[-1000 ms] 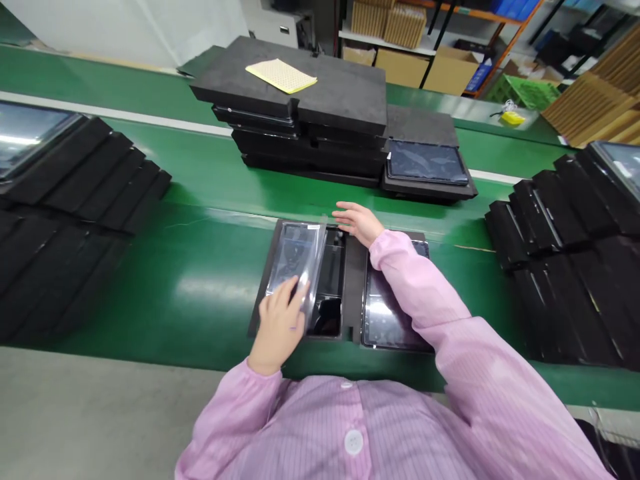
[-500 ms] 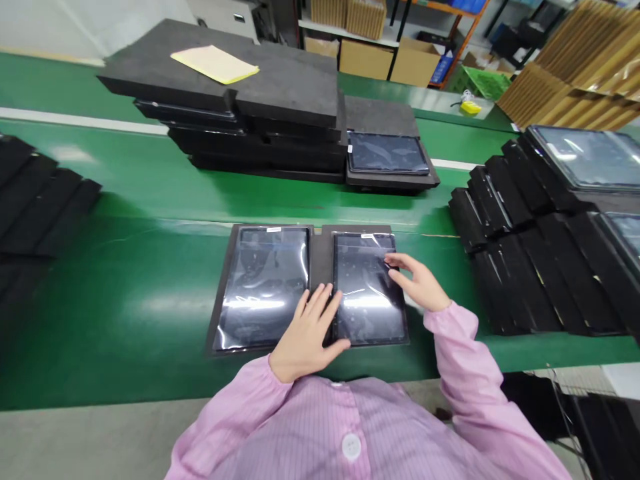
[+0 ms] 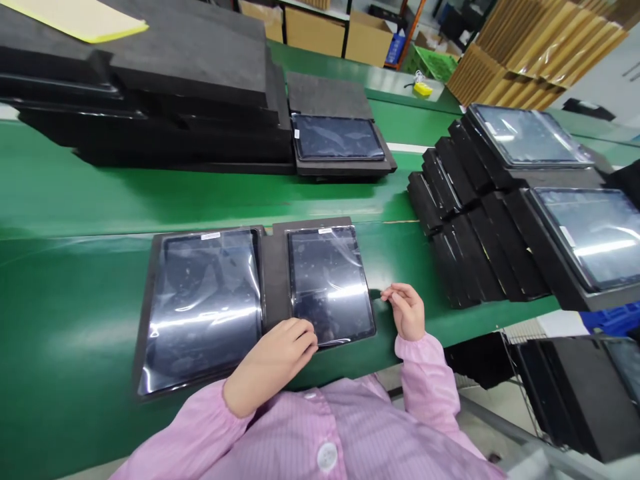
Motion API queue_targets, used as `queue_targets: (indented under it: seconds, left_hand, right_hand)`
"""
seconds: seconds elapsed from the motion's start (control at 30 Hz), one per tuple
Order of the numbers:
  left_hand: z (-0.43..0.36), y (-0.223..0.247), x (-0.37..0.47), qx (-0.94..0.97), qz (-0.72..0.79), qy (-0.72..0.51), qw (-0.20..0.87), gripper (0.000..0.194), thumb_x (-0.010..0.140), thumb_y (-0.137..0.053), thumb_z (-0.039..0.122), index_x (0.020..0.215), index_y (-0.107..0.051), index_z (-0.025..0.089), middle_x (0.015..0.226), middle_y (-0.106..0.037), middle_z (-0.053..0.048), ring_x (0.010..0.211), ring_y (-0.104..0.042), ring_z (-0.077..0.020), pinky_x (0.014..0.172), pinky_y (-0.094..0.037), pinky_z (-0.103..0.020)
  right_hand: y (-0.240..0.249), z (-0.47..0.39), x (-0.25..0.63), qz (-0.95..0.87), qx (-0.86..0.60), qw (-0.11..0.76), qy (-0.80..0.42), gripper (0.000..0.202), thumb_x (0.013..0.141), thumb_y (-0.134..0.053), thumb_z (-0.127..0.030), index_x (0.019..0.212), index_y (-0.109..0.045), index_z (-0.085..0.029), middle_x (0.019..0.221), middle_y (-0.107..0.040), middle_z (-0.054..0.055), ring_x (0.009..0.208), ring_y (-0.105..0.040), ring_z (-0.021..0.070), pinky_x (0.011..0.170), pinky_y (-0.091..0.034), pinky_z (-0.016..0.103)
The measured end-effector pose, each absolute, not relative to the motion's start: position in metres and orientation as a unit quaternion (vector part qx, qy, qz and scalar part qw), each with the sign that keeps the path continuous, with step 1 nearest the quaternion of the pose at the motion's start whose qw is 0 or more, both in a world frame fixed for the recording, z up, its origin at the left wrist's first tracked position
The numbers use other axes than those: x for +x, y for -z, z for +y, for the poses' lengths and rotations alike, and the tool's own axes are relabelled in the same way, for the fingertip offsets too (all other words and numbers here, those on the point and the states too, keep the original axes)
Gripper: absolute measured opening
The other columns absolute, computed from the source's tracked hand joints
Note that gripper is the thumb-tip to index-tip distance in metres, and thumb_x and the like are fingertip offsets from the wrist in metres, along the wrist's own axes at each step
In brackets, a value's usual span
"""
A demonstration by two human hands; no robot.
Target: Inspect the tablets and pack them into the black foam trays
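The two flat screens point(image 3: 205, 307) point(image 3: 331, 287) look shiny and smooth, with thin, clear plastic on top that has small wrinkles; the black trays point(image 3: 276, 287) look dull, like foam; the green table point(image 3: 60, 293) is smooth and a bit shiny; the pink striped shirt point(image 3: 280, 440) is soft cloth; its button point(image 3: 327, 457) looks like shiny white plastic; the boxes point(image 3: 367, 39) are dull brown cardboard.

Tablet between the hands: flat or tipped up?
Flat: the tablet lies face up on the dark foam, no edge visibly raised, with the left hand at its near left corner.
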State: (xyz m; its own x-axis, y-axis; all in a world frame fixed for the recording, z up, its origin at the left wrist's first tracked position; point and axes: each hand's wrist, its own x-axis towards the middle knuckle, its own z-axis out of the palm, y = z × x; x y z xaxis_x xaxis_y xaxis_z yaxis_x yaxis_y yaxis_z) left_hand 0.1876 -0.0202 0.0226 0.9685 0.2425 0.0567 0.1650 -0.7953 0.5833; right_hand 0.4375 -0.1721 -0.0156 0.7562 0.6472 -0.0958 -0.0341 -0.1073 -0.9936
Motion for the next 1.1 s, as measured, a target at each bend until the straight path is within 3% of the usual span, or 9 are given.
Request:
queue_targets:
  seconds: [0.17,0.37,0.47,0.6,0.77,0.9,0.97,1.1]
  left_hand:
    - [-0.018,-0.022,0.191,0.911,0.229,-0.091,0.329,0.035,0.101,-0.028,0.034,0.085,-0.057,0.025,0.080,-0.071,-0.002,0.071,-0.070,-0.0195,0.072,-0.056,-0.033]
    - [-0.002,-0.031,0.169,0.840,0.398,-0.159,0.333,0.023,0.096,-0.033,0.040,0.086,-0.049,0.027,0.091,-0.078,-0.005,0.076,-0.075,-0.0197,0.070,-0.059,-0.030]
    - [-0.001,-0.030,0.154,0.852,0.357,-0.161,0.349,0.025,0.096,-0.035,0.039,0.081,-0.050,0.027,0.091,-0.078,-0.004,0.082,-0.074,-0.0196,0.078,-0.059,-0.030]
    - [-0.003,-0.023,0.149,0.890,0.240,-0.166,0.350,0.022,0.097,-0.039,0.031,0.082,-0.054,0.025,0.096,-0.078,-0.003,0.092,-0.072,-0.0188,0.102,-0.052,-0.037]
    - [-0.003,-0.022,0.158,0.925,0.151,-0.098,0.334,0.020,0.093,-0.043,0.024,0.079,-0.056,0.024,0.101,-0.077,-0.001,0.095,-0.071,-0.0168,0.109,-0.047,-0.040]
    - [-0.004,-0.017,0.156,0.928,0.156,-0.103,0.322,0.023,0.093,-0.043,0.023,0.076,-0.059,0.024,0.104,-0.075,-0.002,0.100,-0.069,-0.0174,0.114,-0.041,-0.047]
    - [-0.005,-0.014,0.154,0.924,0.176,-0.103,0.324,0.025,0.094,-0.042,0.023,0.076,-0.060,0.024,0.105,-0.073,-0.003,0.103,-0.067,-0.0180,0.116,-0.038,-0.048]
    - [-0.001,-0.012,0.151,0.932,0.158,-0.088,0.314,0.024,0.091,-0.048,0.023,0.074,-0.065,0.026,0.106,-0.074,-0.002,0.104,-0.066,-0.0202,0.110,-0.044,-0.045]
  right_hand:
    - [0.009,-0.169,0.435,-0.217,-0.693,0.636,-0.260,0.015,0.075,-0.069,-0.042,0.082,-0.063,-0.029,0.070,-0.072,0.000,0.061,-0.065,0.0206,0.070,-0.056,0.041]
    - [0.003,-0.169,0.434,-0.229,-0.689,0.629,-0.278,0.016,0.078,-0.072,-0.041,0.085,-0.067,-0.027,0.072,-0.074,0.000,0.054,-0.063,0.0177,0.062,-0.056,0.037]
    - [0.000,-0.170,0.433,-0.239,-0.687,0.619,-0.295,0.019,0.079,-0.072,-0.043,0.087,-0.070,-0.025,0.072,-0.076,0.000,0.048,-0.060,0.0152,0.056,-0.055,0.034]
    - [-0.005,-0.169,0.430,-0.257,-0.685,0.602,-0.320,0.023,0.081,-0.073,-0.042,0.093,-0.074,-0.023,0.074,-0.079,0.003,0.045,-0.060,0.0139,0.054,-0.055,0.033]
    - [-0.003,-0.166,0.430,-0.271,-0.685,0.588,-0.333,0.023,0.085,-0.070,-0.039,0.100,-0.075,-0.022,0.078,-0.079,0.004,0.046,-0.061,0.0131,0.055,-0.056,0.031]
    - [0.006,-0.167,0.434,-0.274,-0.693,0.581,-0.327,0.022,0.087,-0.065,-0.035,0.105,-0.072,-0.023,0.080,-0.074,0.001,0.044,-0.052,0.0088,0.050,-0.050,0.026]
    - [0.009,-0.169,0.435,-0.281,-0.695,0.574,-0.329,0.027,0.083,-0.067,-0.029,0.110,-0.071,-0.024,0.082,-0.069,-0.001,0.046,-0.049,0.0071,0.050,-0.047,0.025]
    - [0.007,-0.174,0.434,-0.309,-0.687,0.547,-0.364,0.058,0.065,-0.076,-0.017,0.122,-0.069,-0.027,0.092,-0.065,-0.002,0.052,-0.049,0.0054,0.058,-0.048,0.025]
